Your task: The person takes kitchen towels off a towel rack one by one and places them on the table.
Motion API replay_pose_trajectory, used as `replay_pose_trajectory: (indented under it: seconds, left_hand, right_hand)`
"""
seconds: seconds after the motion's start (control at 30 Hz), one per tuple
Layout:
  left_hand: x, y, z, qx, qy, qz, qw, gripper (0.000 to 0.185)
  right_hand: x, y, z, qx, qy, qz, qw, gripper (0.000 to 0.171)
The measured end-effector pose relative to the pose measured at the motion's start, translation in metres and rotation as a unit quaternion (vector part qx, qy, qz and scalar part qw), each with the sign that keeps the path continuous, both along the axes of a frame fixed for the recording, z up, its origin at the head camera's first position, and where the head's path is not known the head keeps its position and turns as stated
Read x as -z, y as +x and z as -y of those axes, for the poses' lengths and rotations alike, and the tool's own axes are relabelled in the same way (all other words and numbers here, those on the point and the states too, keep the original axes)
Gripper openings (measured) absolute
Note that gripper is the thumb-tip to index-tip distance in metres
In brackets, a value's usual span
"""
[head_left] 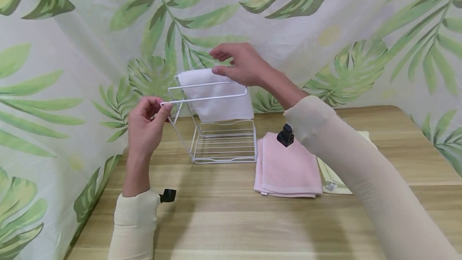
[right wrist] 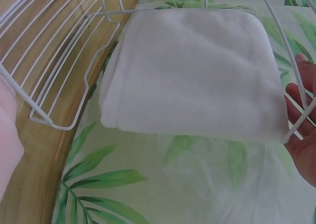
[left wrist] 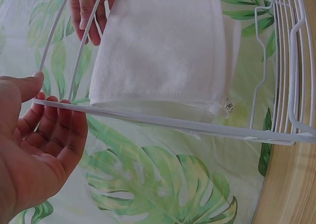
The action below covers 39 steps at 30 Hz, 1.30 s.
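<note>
A white wire rack [head_left: 225,162] stands on the table, with a folded white towel [head_left: 220,105] hanging from its upper back part. My left hand [head_left: 146,121] pinches the rack's upper front corner between thumb and fingers. In the left wrist view, the thumb of that hand [left wrist: 37,155] lies above the wire and the fingers curl below it. At the towel's top edge is my right hand [head_left: 245,65], fingers loosely bent and thumb at the cloth; whether it touches cannot be told. The right wrist view shows the towel [right wrist: 197,75] spread fairly flat, with rack bars beside it.
To the right of the rack lies a folded pink towel [head_left: 288,167]. A pale yellow towel [head_left: 335,179] is partly hidden by the right sleeve [head_left: 346,151]. Leaf-patterned cloth [head_left: 90,51] hangs behind and at the left of the wooden table [head_left: 234,220].
</note>
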<state>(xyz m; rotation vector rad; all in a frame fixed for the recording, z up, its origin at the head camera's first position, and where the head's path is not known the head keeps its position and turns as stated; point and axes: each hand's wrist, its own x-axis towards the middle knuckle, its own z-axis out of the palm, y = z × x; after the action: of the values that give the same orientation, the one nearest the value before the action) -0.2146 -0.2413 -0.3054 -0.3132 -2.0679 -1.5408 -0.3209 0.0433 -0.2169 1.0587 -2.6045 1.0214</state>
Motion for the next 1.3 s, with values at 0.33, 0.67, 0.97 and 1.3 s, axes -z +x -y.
replay_pose_trajectory:
  seconds: [0.33,0.67,0.97,1.3]
  left_hand:
    - [0.000,-0.001,-0.001,0.001,0.006,-0.003,1.0000,0.018]
    - [0.002,0.000,-0.001,-0.006,0.004,0.000,1.0000,0.018]
    - [0.002,-0.001,-0.002,-0.008,0.005,-0.002,1.0000,0.016]
    - [0.003,0.001,-0.003,-0.011,-0.001,0.006,0.9999,0.014]
  right_hand:
    - [0.003,-0.003,0.007,0.000,0.038,-0.002,0.999,0.048]
    - [0.009,-0.004,0.008,-0.010,0.043,0.001,0.999,0.047]
    - [0.003,-0.008,0.008,-0.011,0.091,0.003,0.996,0.050]
    - [0.005,-0.004,0.016,0.083,0.074,0.014,0.994,0.029]
